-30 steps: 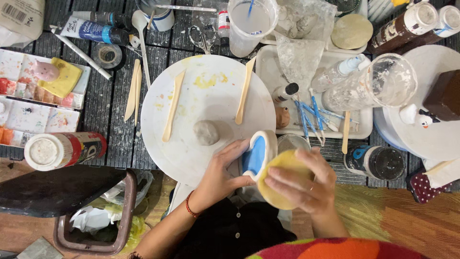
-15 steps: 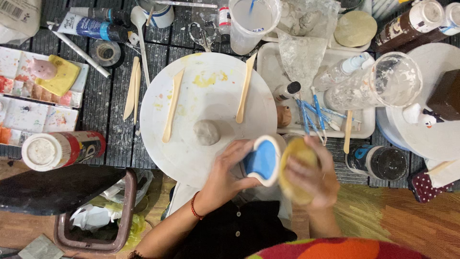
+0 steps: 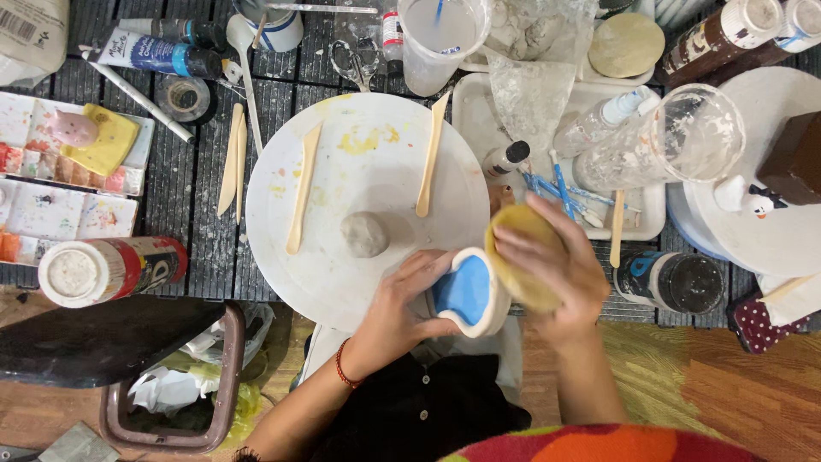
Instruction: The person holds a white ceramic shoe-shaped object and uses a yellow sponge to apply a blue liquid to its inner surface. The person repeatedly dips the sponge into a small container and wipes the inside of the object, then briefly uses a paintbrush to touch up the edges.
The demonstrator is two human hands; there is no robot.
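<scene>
My left hand (image 3: 398,304) grips a small white clay dish with a blue inside (image 3: 466,291), tilted on its side at the near edge of the round white turntable (image 3: 368,145). My right hand (image 3: 560,265) presses a round yellow sponge (image 3: 517,248) against the dish's rim. A grey lump of clay (image 3: 365,233) sits on the turntable just left of the dish. Two wooden modelling sticks, one (image 3: 303,188) on the left and one (image 3: 430,158) on the right, lie on the turntable.
A white tray (image 3: 466,111) with blue tools, a spray bottle and a clear glass (image 3: 693,137) stands to the right. Paint palettes (image 3: 51,184), a paint tube, tape and a red jar (image 3: 107,269) lie left. A bin (image 3: 171,385) is below left. A water cup (image 3: 440,34) stands behind.
Both hands have shifted slightly right and up. The dish has turned more upright and the sponge has moved from under my right hand to against the dish's right rim.
</scene>
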